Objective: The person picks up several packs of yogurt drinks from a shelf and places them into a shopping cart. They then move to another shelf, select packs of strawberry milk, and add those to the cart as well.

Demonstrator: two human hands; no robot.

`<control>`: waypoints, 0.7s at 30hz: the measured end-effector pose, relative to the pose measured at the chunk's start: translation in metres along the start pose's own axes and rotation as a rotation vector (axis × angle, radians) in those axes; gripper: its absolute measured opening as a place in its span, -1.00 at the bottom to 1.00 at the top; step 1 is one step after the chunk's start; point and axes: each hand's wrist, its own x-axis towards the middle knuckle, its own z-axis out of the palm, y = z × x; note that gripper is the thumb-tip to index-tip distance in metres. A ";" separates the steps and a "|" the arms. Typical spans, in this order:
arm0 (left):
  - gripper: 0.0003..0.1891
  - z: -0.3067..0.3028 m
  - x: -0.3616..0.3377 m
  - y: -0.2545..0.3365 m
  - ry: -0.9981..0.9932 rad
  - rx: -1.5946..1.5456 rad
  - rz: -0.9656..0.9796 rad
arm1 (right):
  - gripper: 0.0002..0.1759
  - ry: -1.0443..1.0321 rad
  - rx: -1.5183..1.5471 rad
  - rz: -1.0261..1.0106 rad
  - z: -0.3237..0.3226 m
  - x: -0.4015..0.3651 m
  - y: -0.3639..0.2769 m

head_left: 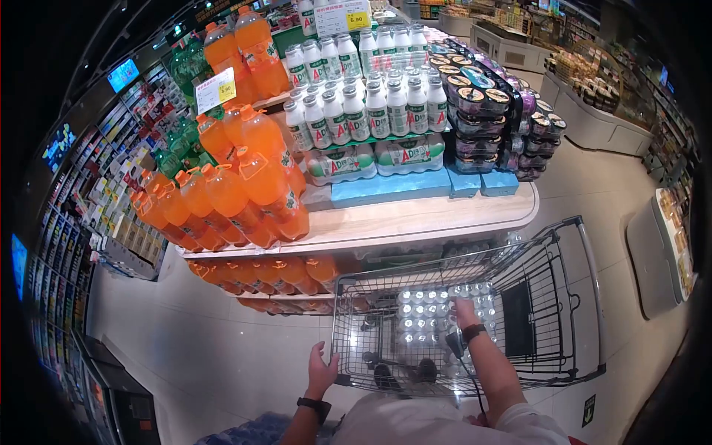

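A metal shopping cart (545,297) stands in front of me, with a shrink-wrapped pack of clear bottles (420,311) lying in it. My right hand (465,311) reaches into the cart over the pack, at its upper right part; its fingers look curled at the wrap, but what they grip is too small to tell. Outside the cart, by its left edge, my left hand (322,368) is raised with thumb and fingers apart, holding nothing. Dark bands are on both wrists, and a black cable hangs by the right one.
Ahead is a wooden display shelf (415,216) with orange soda bottles (252,189), white bottles (356,111) and stacked dark packs (475,122). Blue-wrapped packs (256,432) sit at my lower left. A rounded white counter (653,252) stands to the right.
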 end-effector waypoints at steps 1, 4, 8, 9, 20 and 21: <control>-0.36 0.010 0.013 -0.010 0.017 -0.032 0.017 | -0.91 0.003 0.041 -0.182 0.008 -0.023 -0.045; -0.25 0.043 0.042 -0.022 0.004 -0.008 -0.182 | -0.75 -0.183 -0.048 -0.637 0.018 -0.059 -0.172; -0.44 0.066 0.054 -0.041 -0.129 0.212 -0.352 | -0.61 -0.208 -0.505 -1.285 0.050 -0.152 -0.315; -0.57 0.068 0.053 -0.033 0.001 0.226 -0.274 | -0.58 -0.203 -0.605 -1.391 0.060 -0.175 -0.342; -0.72 0.056 0.043 -0.017 -0.038 0.417 -0.363 | -0.18 0.414 -1.546 -1.892 0.167 -0.190 -0.490; -0.73 0.054 0.044 -0.016 -0.036 0.413 -0.370 | -0.17 0.426 -1.550 -1.804 0.173 -0.193 -0.492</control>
